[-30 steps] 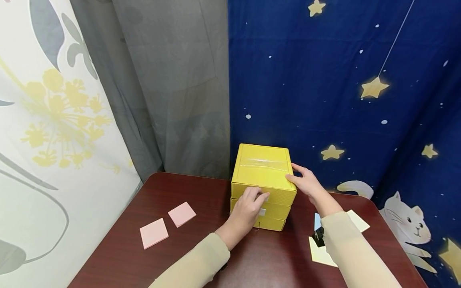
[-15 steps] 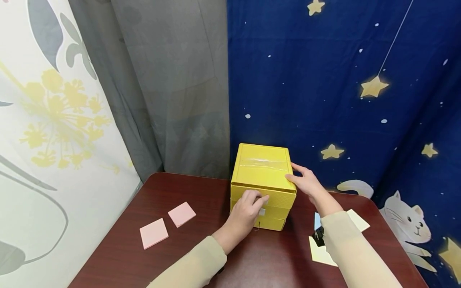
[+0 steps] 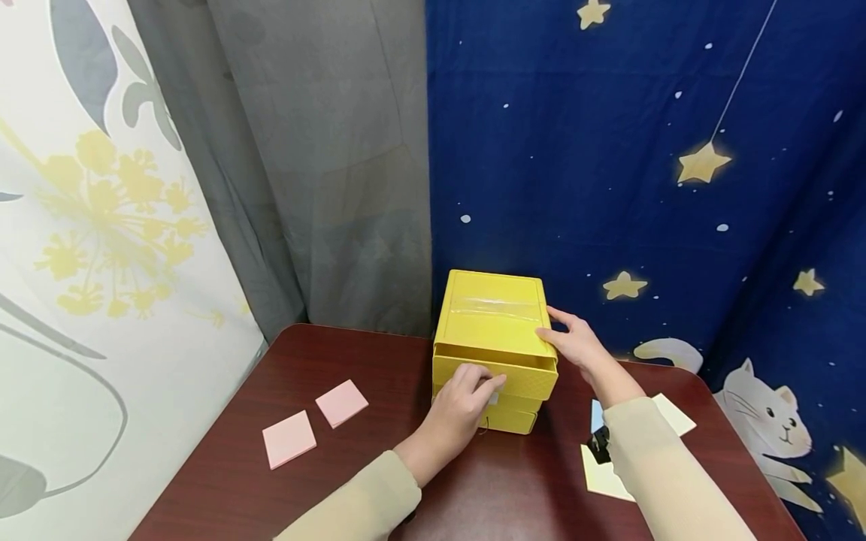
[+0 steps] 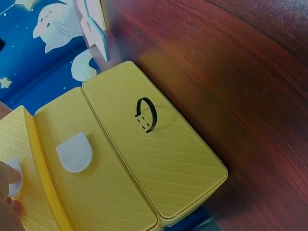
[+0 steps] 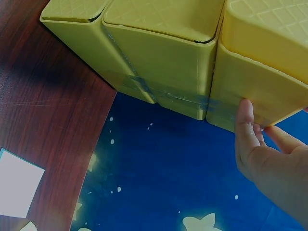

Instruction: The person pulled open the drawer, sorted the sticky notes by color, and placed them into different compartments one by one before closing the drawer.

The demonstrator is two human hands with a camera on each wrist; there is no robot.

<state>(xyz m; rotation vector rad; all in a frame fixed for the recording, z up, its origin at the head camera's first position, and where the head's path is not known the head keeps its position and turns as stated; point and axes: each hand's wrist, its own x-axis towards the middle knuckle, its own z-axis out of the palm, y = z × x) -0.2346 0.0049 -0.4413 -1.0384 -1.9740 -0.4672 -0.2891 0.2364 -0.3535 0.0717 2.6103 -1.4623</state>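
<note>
A yellow three-drawer box (image 3: 497,293) stands near the table's back edge, tape across its top. Its top drawer (image 3: 528,382) is partly pulled out, showing a gap behind the front panel. The left hand (image 3: 455,412) pinches the white tab (image 4: 17,179) on that drawer's front. The middle drawer (image 4: 115,187), with its own white tab (image 4: 76,153), and the bottom drawer (image 4: 178,173), with a black loop (image 4: 153,115), are closed. Against the box's upper right side rests the right hand (image 3: 579,347), thumb at the top edge, other fingers extended along the side wall.
Two pink note pads (image 3: 289,439) lie on the dark red table (image 3: 379,481) at the left. Under the right forearm are a pale yellow pad (image 3: 602,475), a blue piece (image 3: 596,415) and a small black object (image 3: 598,445). Curtains hang behind the table.
The left hand has drawn the top drawer outward toward the person, so a gap has opened under the box's top. The right hand has stayed in place.
</note>
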